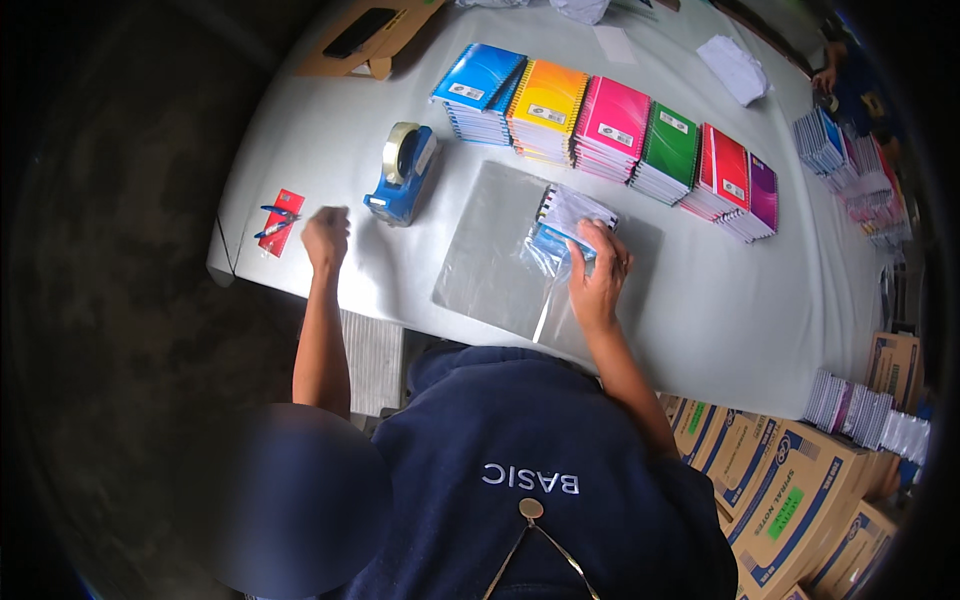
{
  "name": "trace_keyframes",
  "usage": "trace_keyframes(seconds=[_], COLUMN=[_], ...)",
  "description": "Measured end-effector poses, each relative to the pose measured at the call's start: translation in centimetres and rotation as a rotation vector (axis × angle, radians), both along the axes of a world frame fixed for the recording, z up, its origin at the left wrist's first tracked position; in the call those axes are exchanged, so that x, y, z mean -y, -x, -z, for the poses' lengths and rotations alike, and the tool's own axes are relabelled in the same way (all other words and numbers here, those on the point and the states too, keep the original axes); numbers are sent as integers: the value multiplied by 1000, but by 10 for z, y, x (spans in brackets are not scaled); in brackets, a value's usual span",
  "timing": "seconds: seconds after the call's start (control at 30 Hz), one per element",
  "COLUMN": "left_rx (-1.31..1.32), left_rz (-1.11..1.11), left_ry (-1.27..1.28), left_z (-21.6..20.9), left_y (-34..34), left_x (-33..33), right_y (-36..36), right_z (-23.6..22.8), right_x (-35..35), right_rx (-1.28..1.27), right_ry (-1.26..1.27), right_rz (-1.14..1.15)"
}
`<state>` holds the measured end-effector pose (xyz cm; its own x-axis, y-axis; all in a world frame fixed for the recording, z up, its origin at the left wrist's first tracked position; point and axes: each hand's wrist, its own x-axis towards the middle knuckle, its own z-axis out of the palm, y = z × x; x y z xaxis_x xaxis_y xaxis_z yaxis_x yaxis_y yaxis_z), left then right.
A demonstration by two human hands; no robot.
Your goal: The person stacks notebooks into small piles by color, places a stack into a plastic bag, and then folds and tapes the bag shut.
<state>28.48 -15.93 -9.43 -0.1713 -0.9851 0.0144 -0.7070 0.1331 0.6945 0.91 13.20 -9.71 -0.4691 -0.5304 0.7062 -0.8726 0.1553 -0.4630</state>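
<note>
My right hand (598, 275) rests on small spiral notebooks (568, 212), its fingers and thumb bent over their near right corner. A whitish cover faces up, with blue at the near edge and clear plastic (545, 265) around that side. They lie on a grey, shiny plastic sheet (480, 260). My left hand (326, 238) hovers over the table to the left with its fingers curled together; anything between the fingertips is too small to make out. Beside it stands a blue tape dispenser (395, 200) with a roll of clear tape (402, 152).
A row of notebook stacks crosses the far side: blue (480, 78), yellow (546, 95), pink (610, 115), green (668, 145), red (722, 170) and purple (763, 195). Pens (275, 228) lie on a red packet (284, 243). A phone (360, 33) sits on cardboard (400, 35); cartons (800, 490) stand at right.
</note>
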Motion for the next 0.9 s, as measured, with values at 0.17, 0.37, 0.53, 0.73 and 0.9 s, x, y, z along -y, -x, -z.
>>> trace_keyframes(seconds=[0.17, 0.37, 0.53, 0.73, 0.9], left_rx=[-774, -447, -440, -301, -222], left_rz=[359, 381, 425, 369, 800], left_ry=[-371, -761, -826, -663, -1165], left_z=[-102, -58, -54, 20, 3], left_y=[141, 195, 181, 172, 170], left_x=[-107, -198, -196, -171, -212], right_y=[8, 5, 2, 11, 24], right_z=[3, 3, -14, -68, -63], right_x=[-3, -2, -6, -4, 47], right_rx=[6, 105, 34, 86, 322], right_ry=[-1, 85, -154, -541, -663], right_rz=[17, -38, -1, -138, -139])
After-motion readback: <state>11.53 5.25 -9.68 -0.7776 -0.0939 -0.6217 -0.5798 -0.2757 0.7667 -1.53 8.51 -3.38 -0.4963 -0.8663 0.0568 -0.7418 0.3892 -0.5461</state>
